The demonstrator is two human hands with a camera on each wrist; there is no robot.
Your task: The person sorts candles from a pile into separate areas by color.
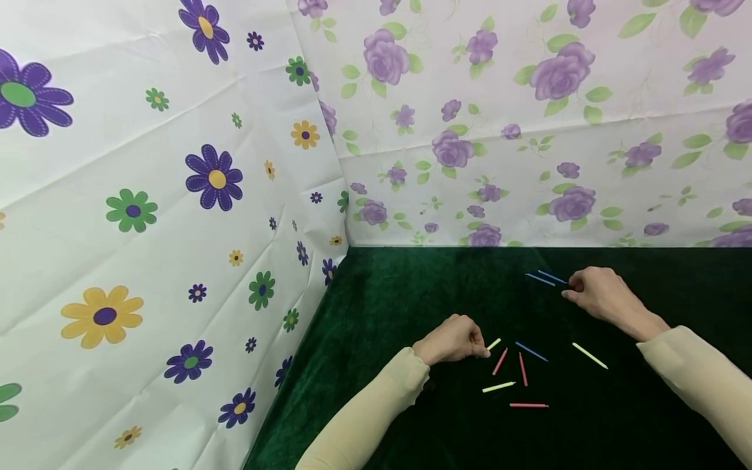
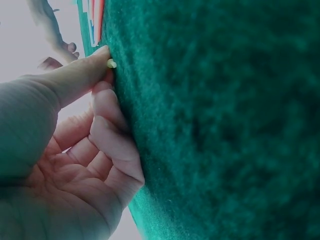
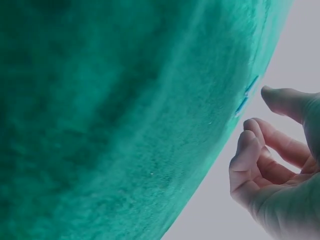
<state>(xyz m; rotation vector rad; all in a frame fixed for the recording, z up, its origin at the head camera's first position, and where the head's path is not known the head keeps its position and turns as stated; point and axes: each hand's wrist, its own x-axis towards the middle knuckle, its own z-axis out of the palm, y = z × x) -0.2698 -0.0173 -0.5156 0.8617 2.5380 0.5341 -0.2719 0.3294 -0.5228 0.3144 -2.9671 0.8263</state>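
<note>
My left hand (image 1: 451, 339) pinches a short yellow candle (image 1: 495, 343) between thumb and forefinger, low over the green cloth. In the left wrist view, only the yellow candle's end (image 2: 112, 64) shows past the fingertips. My right hand (image 1: 608, 297) is farther back on the right, beside two blue candles lying side by side, one nearer (image 1: 540, 279) and one farther (image 1: 552, 277). In the right wrist view, the right thumb and fingers stand apart with nothing between them. Close to the left hand lie a pink candle (image 1: 500, 361) and another pink candle (image 1: 523, 369).
Around the middle lie a blue candle (image 1: 531, 351), a yellow candle (image 1: 499, 387) and a pink candle (image 1: 529, 405). Another yellow candle (image 1: 590, 356) lies to the right. Flower-printed sheets (image 1: 235, 228) bound the dark green cloth (image 1: 411, 281) at left and back.
</note>
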